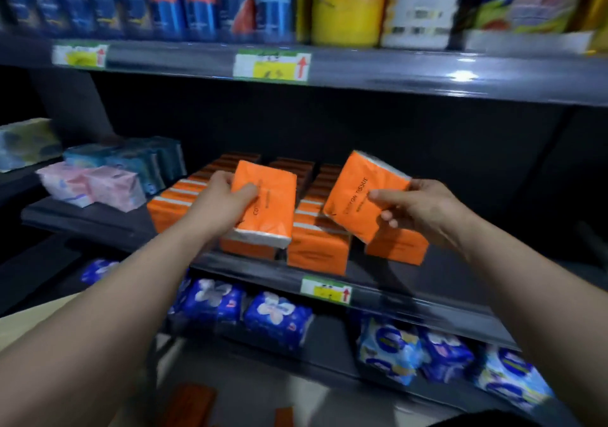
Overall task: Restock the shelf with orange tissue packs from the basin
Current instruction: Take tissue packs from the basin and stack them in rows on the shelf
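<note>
Each of my hands holds one orange tissue pack in front of the middle shelf (411, 272). My left hand (223, 201) grips a pack (271, 203) by its left edge, just above the front of the second row. My right hand (418, 208) pinches another pack (357, 193), tilted, over the right-hand rows. Below them several rows of orange tissue packs (317, 245) stand on the shelf, running back into the dark. At the bottom edge some orange packs (194, 405) show blurred; the basin itself cannot be made out.
Pink packs (95, 186) and teal packs (138, 160) lie left of the orange rows. The shelf right of the orange rows is bare. Blue floral packs (276, 314) fill the shelf below. Blue cans and a yellow pack (345, 2) stand on the shelf above.
</note>
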`<state>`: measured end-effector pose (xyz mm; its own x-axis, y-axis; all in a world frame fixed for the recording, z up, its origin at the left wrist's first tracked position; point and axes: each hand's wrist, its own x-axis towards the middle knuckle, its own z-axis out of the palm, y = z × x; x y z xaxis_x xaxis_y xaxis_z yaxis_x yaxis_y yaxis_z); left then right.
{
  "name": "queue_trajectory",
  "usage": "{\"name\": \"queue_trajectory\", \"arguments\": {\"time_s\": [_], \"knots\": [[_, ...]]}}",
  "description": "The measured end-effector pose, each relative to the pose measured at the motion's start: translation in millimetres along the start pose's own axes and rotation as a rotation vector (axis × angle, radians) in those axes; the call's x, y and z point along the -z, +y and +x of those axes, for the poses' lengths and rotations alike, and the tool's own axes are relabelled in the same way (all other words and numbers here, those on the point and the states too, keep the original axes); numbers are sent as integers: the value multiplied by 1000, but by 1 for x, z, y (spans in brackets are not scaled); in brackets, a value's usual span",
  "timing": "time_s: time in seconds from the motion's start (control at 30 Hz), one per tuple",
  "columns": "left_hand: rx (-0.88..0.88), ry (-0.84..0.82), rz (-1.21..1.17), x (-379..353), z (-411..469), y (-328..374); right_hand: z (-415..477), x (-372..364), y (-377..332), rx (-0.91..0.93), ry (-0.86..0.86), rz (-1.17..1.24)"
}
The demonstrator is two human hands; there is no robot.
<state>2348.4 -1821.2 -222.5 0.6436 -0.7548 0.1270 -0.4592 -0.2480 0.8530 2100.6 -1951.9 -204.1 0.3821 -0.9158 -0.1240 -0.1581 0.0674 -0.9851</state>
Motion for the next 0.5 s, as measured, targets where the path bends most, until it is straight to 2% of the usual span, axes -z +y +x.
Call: {"name": "queue_trajectory", "arguments": {"time_s": [0.13,0.3,0.5], "knots": [[-60,-128,-54,-44,1,39,2,59,6,83,221,6],[-241,-360,-27,-101,-2,73,2,116,22,47,324,200],[-380,-547,168,-158,-5,81,3,163,59,65,398,172]]}}
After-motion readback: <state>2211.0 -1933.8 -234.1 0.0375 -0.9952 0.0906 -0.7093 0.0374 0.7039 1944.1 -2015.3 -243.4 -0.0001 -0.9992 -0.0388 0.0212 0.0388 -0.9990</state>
